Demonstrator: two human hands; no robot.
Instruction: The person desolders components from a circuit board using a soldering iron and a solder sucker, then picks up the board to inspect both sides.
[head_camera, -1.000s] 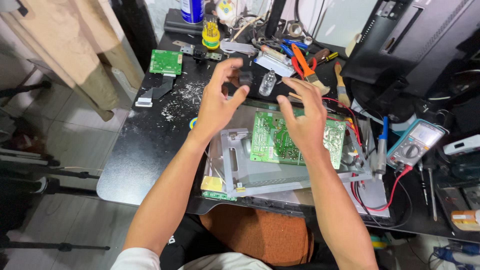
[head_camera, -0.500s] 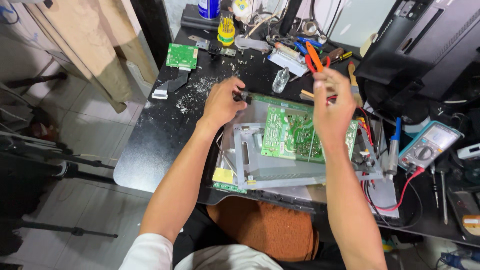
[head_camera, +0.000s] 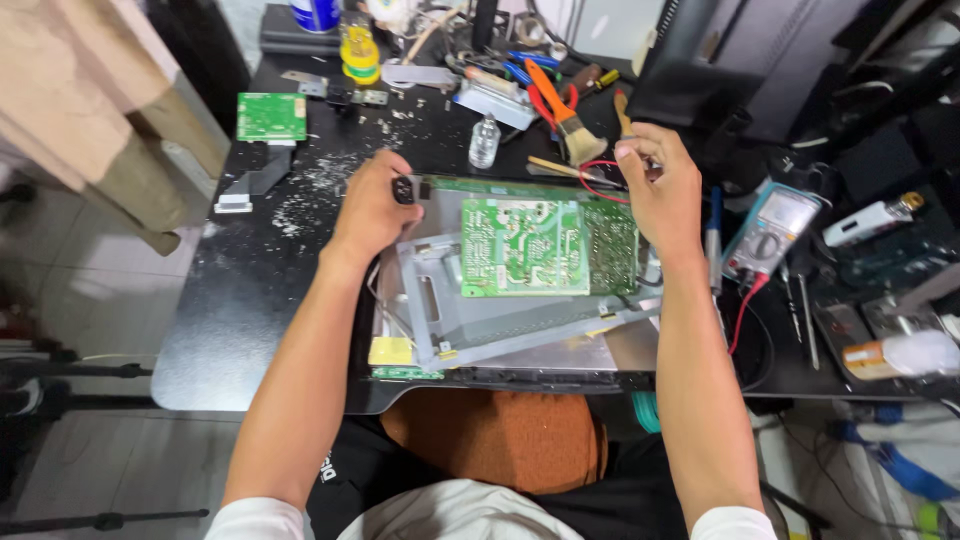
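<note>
A green circuit board (head_camera: 540, 246) lies on a grey metal chassis (head_camera: 480, 320) at the near edge of a black table (head_camera: 250, 300). My left hand (head_camera: 372, 205) rests at the chassis's far left corner, its fingers closed around a small black part (head_camera: 405, 189). My right hand (head_camera: 660, 190) hovers over the far right corner of the board, fingertips pinched together near a thin red wire (head_camera: 600, 170). I cannot tell what, if anything, sits between those fingertips.
A multimeter (head_camera: 770, 230) with red lead lies to the right. A brush (head_camera: 572, 125), pliers, a small clear bottle (head_camera: 484, 140), a yellow tape roll (head_camera: 358, 50) and a second small green board (head_camera: 270, 116) sit at the back. White debris dusts the table's left part.
Both hands have spread apart: the left dropped to the chassis's far left corner with the black part, the right moved to the board's far right corner.
</note>
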